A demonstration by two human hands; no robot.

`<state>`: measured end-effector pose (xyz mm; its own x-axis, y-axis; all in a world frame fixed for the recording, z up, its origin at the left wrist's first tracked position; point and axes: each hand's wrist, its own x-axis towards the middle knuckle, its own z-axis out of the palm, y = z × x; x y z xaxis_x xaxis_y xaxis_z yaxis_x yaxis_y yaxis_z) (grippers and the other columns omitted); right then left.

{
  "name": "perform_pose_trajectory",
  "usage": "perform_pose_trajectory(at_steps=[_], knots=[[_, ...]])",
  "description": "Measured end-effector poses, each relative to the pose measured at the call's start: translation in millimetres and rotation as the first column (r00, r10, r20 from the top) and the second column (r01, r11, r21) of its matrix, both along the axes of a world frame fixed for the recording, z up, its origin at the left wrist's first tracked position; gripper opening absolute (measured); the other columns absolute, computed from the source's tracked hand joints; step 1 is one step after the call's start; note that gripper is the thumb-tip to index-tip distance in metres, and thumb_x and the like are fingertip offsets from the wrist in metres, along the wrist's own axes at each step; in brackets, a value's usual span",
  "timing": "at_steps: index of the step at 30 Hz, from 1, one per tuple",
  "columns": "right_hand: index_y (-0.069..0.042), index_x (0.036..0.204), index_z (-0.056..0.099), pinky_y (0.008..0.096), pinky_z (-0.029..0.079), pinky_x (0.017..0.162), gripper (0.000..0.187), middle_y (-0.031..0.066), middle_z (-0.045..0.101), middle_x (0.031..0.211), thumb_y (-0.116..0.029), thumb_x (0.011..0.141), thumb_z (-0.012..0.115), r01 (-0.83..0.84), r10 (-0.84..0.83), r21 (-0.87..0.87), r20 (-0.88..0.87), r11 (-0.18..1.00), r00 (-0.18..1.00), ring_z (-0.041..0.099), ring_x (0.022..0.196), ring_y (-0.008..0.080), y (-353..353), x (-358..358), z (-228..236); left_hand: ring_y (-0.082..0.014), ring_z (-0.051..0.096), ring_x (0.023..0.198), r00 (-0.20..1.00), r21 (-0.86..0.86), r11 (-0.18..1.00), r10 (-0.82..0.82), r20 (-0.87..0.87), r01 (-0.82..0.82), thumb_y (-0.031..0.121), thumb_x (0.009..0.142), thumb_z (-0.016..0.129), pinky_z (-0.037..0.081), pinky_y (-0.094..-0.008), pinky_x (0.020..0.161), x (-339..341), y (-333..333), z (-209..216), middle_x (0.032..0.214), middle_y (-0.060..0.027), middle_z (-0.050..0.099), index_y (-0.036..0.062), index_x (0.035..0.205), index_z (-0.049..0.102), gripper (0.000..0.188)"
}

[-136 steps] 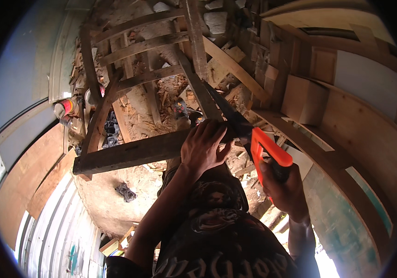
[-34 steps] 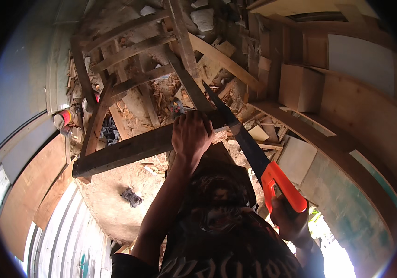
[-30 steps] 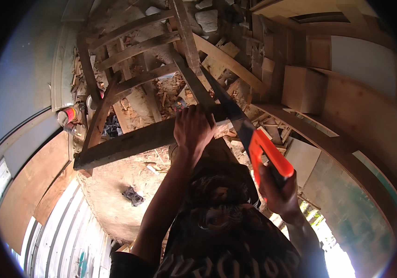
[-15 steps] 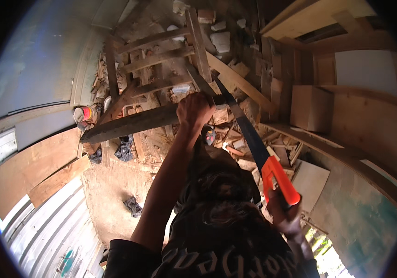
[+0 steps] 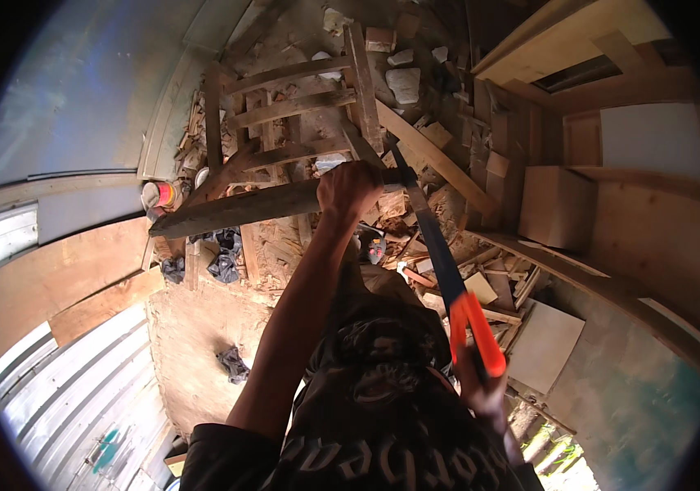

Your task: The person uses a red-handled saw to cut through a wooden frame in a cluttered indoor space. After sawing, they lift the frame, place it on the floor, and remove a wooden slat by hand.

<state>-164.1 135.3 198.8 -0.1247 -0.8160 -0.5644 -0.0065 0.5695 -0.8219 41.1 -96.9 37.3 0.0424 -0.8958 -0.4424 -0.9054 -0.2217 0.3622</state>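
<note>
Head view: handsaw (image 5: pixel 440 258) laid across the right end of a dark beam (image 5: pixel 235 210)

The left hand (image 5: pixel 351 188) is closed over the beam near its right end, fingers curled down on the far side. The right hand (image 5: pixel 479 386), blurred and nearer the body, is wrapped around the saw's orange-and-black handle (image 5: pixel 487 348). From there the dark blade runs far and slightly left, crossing the beam just right of the left hand; whether its teeth bite into the wood cannot be told.

The beam lies crosswise in front of the person, its left end reaching out near a paint can (image 5: pixel 158 194). Beyond it stands a wooden frame (image 5: pixel 294 106) with three crosspieces, and a lighter plank (image 5: pixel 436 159) slants away to the frame's right.

Wood scraps (image 5: pixel 493 282) litter the floor to the right of the blade, beside a pale board (image 5: pixel 546 345). Farther right sits a brown box-shaped piece (image 5: pixel 550 204). On the near left, a crumpled black scrap (image 5: pixel 235 366) lies on bare ground, with corrugated sheeting (image 5: pixel 72 409) farther left.
</note>
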Motion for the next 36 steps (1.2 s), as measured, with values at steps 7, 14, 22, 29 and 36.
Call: perform_pose_trajectory(at_steps=[7,14,22,29,36], knots=[[0.004,0.080,0.063,0.0303,0.041,0.050,0.025,-0.0036,0.058,0.064,-0.017,0.094,0.065,-0.086,0.065,-0.091,-0.216,0.992,0.974,0.049,0.057,0.0057,-96,21,-60,-0.0359,0.070,0.093,1.000,0.014,1.000,0.000,0.029,0.000,0.033,0.088,0.047,0.056,-0.0469,0.081,-9,-5,7,0.096,-0.0176,0.073,0.0114,0.090,0.075,0.036],[0.004,0.082,0.064,0.0256,0.041,0.051,0.011,-0.0011,0.059,0.066,-0.003,0.090,0.066,0.082,-0.083,-0.035,-0.039,0.996,0.996,0.054,0.062,0.0044,-33,13,-44,-0.0369,0.070,0.095,0.998,-0.029,1.000,-0.010,0.058,0.012,0.035,0.089,0.046,0.056,-0.0481,0.081,-1,-5,-19,0.098,-0.0190,0.072,0.0098,0.090,0.075,0.038],[0.003,0.085,0.065,0.0282,0.043,0.048,0.007,-0.0011,0.061,0.064,-0.004,0.087,0.066,0.298,-0.305,0.071,0.137,0.952,0.942,0.053,0.050,0.0116,-22,-4,-74,-0.0367,0.070,0.092,0.999,0.013,1.000,-0.004,0.048,0.004,0.035,0.089,0.048,0.056,-0.0477,0.082,-13,-6,3,0.096,-0.0187,0.072,0.0115,0.090,0.075,0.036],[0.002,0.081,0.060,0.0294,0.043,0.051,0.014,0.0045,0.057,0.060,-0.007,0.089,0.066,-0.136,0.080,-0.245,-0.225,0.960,0.971,0.050,0.057,0.0055,-69,20,-103,-0.0379,0.070,0.090,0.997,-0.002,0.999,-0.050,0.063,0.050,0.035,0.088,0.048,0.056,-0.0492,0.082,-2,4,2,0.093,-0.0184,0.072,0.0112,0.090,0.075,0.036],[0.001,0.074,0.057,0.0297,0.038,0.049,0.019,0.0039,0.051,0.057,-0.006,0.092,0.063,-0.162,0.128,-0.114,-0.257,0.980,0.958,0.046,0.054,0.0075,-38,20,-88,-0.0373,0.069,0.088,1.000,-0.097,0.995,0.018,-0.009,-0.019,0.030,0.088,0.053,0.056,-0.0488,0.073,-4,45,-12,0.090,-0.0141,0.072,0.0092,0.077,0.068,0.028]])
